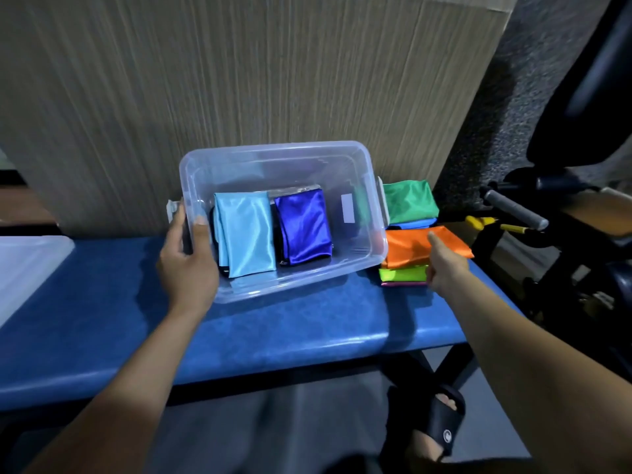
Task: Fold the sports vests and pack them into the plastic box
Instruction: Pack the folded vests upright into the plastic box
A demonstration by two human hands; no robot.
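A clear plastic box (359, 155) stands on the blue bench (273, 336). Inside it lie a folded light blue vest (244, 230) and a folded dark blue vest (304, 227), side by side over something dark. My left hand (188, 258) grips the box's left rim, thumb inside. Right of the box sit two piles of folded vests: a green vest (410, 200) on a blue one at the back, an orange vest (410, 246) over lime and pink ones in front. My right hand (444, 268) has its thumb on the orange vest and its fingers at the pile's side.
A translucent lid (27, 268) lies at the bench's left end. A wood-grain panel rises behind the box. Dark equipment with a grey handle (516, 208) and yellow tools (482, 222) crowds the right side. My sandalled foot (434, 429) shows below the bench.
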